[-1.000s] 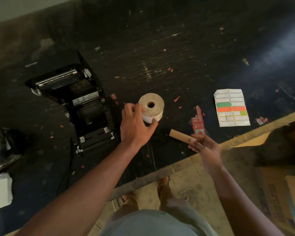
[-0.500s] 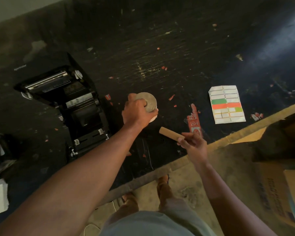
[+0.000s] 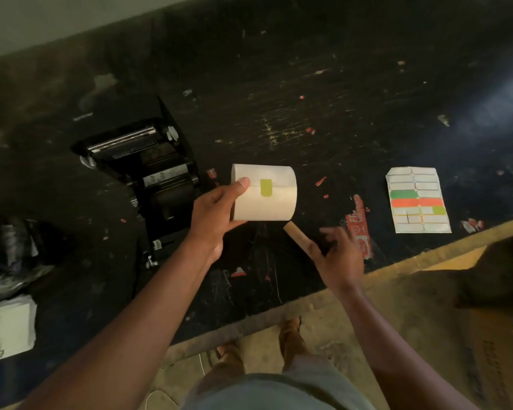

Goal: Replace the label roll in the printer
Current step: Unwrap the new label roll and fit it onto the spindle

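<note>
A black label printer stands open on the dark worktop at the left, its lid tipped back and rollers showing. My left hand grips a full white label roll by its left end, lifted and turned on its side, with a yellow-green sticker on the paper's loose end. My right hand is just below and right of the roll. It holds a bare brown cardboard core low in the palm, while the fingers are spread and blurred.
A sheet of coloured labels lies at the right, a red torn wrapper beside my right hand. White folded paper and crumpled plastic sit at the left edge. Cardboard boxes stand below the worktop's tan front edge.
My left hand closed on the label roll, lifted it off the worktop and turned it onto its side. My right hand stayed near with the core and spread its fingers.
</note>
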